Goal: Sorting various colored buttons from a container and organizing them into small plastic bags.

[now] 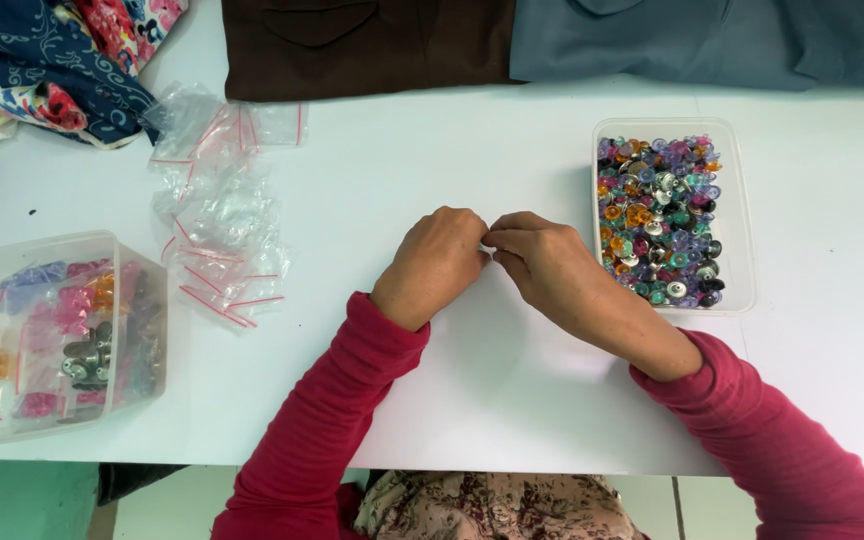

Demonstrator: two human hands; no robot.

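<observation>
Here both hands [487, 245] meet just left of the button tub [742, 215].

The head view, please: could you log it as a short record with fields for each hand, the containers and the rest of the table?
left hand: closed, fingertips meeting the right hand's; anything held is hidden
right hand: closed, pinching at the same spot
clear tray: right of the hands, full of mixed coloured buttons
clear tub: far left, holds filled bags
empty zip bags: loose pile, left of the hands
white table: folded fabric along the far edge
</observation>
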